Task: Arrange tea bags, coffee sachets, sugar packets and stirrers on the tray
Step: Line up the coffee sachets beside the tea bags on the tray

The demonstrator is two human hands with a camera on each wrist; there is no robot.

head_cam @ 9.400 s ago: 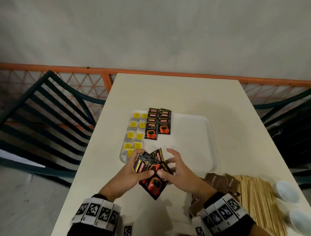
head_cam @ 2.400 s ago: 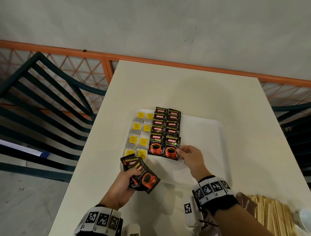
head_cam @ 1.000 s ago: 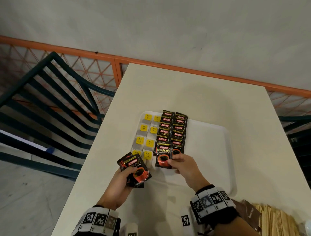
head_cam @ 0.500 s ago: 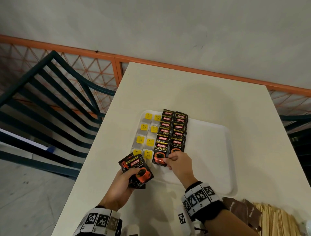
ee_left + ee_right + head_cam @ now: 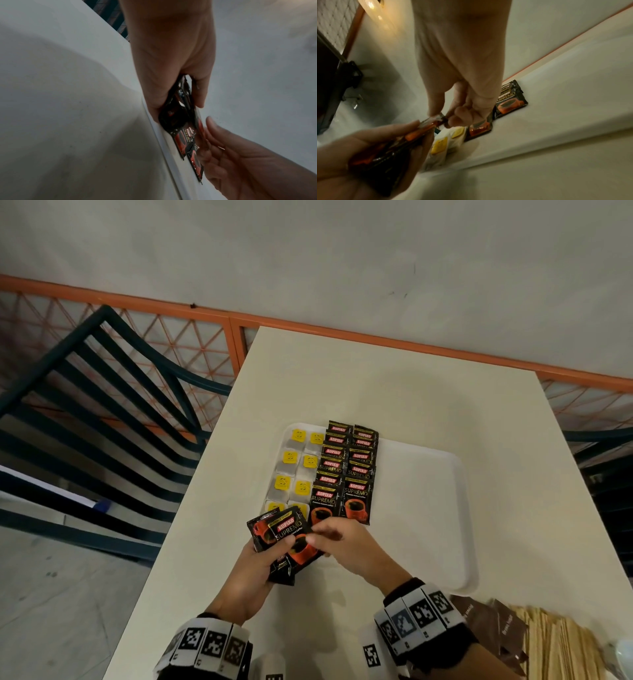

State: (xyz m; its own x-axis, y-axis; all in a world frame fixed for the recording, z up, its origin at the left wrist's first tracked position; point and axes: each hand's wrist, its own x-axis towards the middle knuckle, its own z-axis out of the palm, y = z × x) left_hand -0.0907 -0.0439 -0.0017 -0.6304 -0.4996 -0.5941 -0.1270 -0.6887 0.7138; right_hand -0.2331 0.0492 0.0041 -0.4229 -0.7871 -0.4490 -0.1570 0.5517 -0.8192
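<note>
A white tray lies mid-table. Along its left side run two columns of tea bags with yellow tags, then two columns of overlapping black coffee sachets. Just in front of the tray's near left corner my left hand grips a fanned stack of coffee sachets. My right hand meets it and pinches the edge of the top sachet. The left wrist view shows my left hand clamped on the stack. In the right wrist view my right hand pinches a sachet corner.
Brown sugar packets and a heap of wooden stirrers lie at the table's near right. A dark green chair stands left of the table. An orange railing runs behind it. The tray's right half is bare.
My right hand let go of the sachet it laid at the near end of the left coffee column. It drew back left to the stack and now pinches the top sachet.
</note>
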